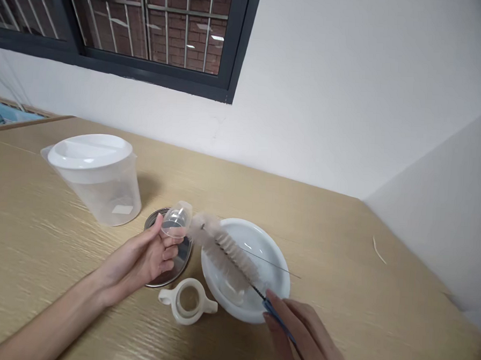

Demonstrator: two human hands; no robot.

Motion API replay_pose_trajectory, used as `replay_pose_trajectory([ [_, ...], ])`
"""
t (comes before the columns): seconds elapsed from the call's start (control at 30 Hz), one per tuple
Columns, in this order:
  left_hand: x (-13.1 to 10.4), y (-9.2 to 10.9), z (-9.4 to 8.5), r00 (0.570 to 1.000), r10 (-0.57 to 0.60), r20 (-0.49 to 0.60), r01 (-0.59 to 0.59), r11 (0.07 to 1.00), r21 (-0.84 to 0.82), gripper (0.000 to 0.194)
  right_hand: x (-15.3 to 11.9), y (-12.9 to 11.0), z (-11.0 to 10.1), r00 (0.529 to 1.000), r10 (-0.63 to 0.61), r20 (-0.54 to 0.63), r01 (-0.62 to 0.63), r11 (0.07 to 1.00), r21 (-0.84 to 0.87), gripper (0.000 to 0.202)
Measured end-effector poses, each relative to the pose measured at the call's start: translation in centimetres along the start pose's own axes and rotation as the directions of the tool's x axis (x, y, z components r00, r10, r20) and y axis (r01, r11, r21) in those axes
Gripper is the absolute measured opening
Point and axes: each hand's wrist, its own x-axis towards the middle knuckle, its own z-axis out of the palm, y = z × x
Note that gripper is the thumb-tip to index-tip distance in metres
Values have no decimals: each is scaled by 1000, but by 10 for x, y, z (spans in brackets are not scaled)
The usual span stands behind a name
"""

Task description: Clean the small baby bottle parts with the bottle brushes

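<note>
brush (226,253) in right grip (297,333)

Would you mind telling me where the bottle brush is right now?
In the head view, the bottle brush lies slanted over the white bowl, handle in the right hand, bristle tip by the small clear cup held in the left hand.

Light wood-grain table (39,244) set into a wall corner; a lidded translucent plastic pitcher (97,180) standing upright at the far left; a round metal plate (175,265) lying flat near the centre, partly hidden; a white bowl (274,257) just beside the plate, to its right; a small cream two-handled ring piece (188,301) at the near edge of the plate, whether touching it cannot be told, and just left of the bowl; a thin pale sliver (379,250) alone at the far right, well apart from the rest.
</note>
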Motion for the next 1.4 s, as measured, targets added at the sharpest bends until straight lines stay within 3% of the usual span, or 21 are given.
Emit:
replay_pose_trajectory([
  [0.1,-1,0,0,989,141,-34,-132,973,189,37,2,5,-1,999,51,-19,-51,999,8,36],
  [0.17,-2,1,1,963,267,-43,-232,896,379,32,3,5,-3,995,84,-48,-84,996,13,34],
  [0.27,-2,2,2,934,357,20,-309,778,546,42,3,2,-4,994,96,-48,-95,995,30,34],
  [0.47,5,-6,-5,855,497,151,-465,603,648,59,10,10,-6,999,37,-8,-37,999,5,33],
  [0.6,8,-10,-9,846,510,157,-478,596,645,73,12,10,-11,995,95,-5,-94,992,89,31],
  [0.73,7,-7,-8,823,540,178,-530,616,583,69,11,3,-8,994,81,73,-91,983,157,32],
  [1.03,5,-8,-11,778,581,238,-580,519,628,59,10,11,-5,996,84,-12,-83,990,116,36],
  [1.17,6,-7,-15,733,621,276,-580,361,730,67,9,5,-8,991,134,24,-136,979,149,34],
  [1.3,4,-5,-16,692,652,309,-493,115,863,63,10,4,-9,989,129,70,-141,968,206,33],
  [1.4,3,-3,-19,677,651,345,-456,3,890,60,12,5,-7,987,108,122,-135,961,242,33],
])
